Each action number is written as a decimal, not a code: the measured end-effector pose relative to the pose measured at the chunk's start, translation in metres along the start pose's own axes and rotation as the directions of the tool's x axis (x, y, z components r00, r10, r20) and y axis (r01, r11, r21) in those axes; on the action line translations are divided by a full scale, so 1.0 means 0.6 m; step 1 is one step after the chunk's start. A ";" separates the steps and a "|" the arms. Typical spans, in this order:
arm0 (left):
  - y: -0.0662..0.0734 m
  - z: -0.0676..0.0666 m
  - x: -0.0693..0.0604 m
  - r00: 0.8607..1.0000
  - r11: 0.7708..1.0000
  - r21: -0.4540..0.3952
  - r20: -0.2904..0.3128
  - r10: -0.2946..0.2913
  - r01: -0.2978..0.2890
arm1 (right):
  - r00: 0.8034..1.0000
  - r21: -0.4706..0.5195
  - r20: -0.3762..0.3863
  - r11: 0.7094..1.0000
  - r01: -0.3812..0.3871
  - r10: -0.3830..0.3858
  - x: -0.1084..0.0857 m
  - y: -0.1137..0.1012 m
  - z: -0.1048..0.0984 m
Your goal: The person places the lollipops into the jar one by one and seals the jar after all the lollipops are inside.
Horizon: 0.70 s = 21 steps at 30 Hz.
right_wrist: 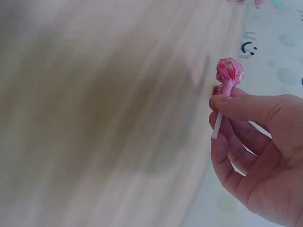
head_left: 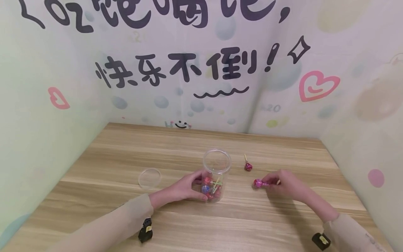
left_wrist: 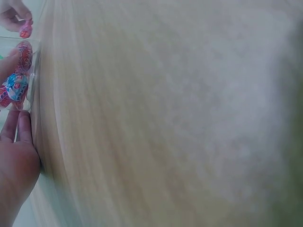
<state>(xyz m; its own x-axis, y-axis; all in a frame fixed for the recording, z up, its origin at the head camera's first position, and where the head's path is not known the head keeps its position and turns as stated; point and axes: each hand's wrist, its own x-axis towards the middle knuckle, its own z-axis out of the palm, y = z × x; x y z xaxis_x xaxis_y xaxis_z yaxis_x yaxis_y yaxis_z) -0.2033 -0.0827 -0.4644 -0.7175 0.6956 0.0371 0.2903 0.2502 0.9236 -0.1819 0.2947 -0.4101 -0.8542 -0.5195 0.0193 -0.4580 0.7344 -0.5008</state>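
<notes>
A clear plastic jar (head_left: 224, 178) stands upright and uncovered on the wooden table, with several wrapped lollipops (head_left: 206, 189) in red and blue inside. My left hand (head_left: 184, 187) holds it low from the left, thumb on the near side. To the right of the jar, my right hand (head_left: 284, 183) pinches a pink-wrapped lollipop (head_left: 258, 183) by its stick, just over the tabletop. In the right wrist view the white stick (right_wrist: 218, 125) passes between thumb and fingers. Another dark pink lollipop (head_left: 248, 167) lies on the table behind the right hand.
A round clear lid (head_left: 149, 178) lies on the table (head_left: 201, 227) left of the jar. Printed walls (head_left: 189, 105) enclose the table at the back and both sides. Black devices (head_left: 146, 231) are strapped at both wrists.
</notes>
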 end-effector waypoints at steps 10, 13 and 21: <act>-0.002 0.001 0.000 1.000 1.000 -0.008 0.000 0.004 -0.004 | 0.998 -0.065 -0.017 0.996 0.060 -0.061 0.037 -0.038 -0.063; -0.001 0.001 0.000 1.000 1.000 -0.004 -0.002 0.017 -0.017 | 0.996 -0.085 -0.021 0.993 0.084 -0.086 0.049 -0.056 -0.081; -0.001 0.000 0.000 1.000 1.000 0.001 -0.002 0.003 -0.003 | 0.991 -0.118 0.023 0.984 0.132 -0.130 0.082 -0.122 -0.131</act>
<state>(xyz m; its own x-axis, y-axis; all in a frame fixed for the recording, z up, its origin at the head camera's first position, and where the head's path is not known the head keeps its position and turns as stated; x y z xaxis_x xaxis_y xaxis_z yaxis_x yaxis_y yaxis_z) -0.2038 -0.0828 -0.4650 -0.7179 0.6950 0.0405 0.2929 0.2486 0.9233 -0.2096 0.2495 -0.3044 -0.7816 -0.6205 0.0643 -0.5925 0.7060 -0.3880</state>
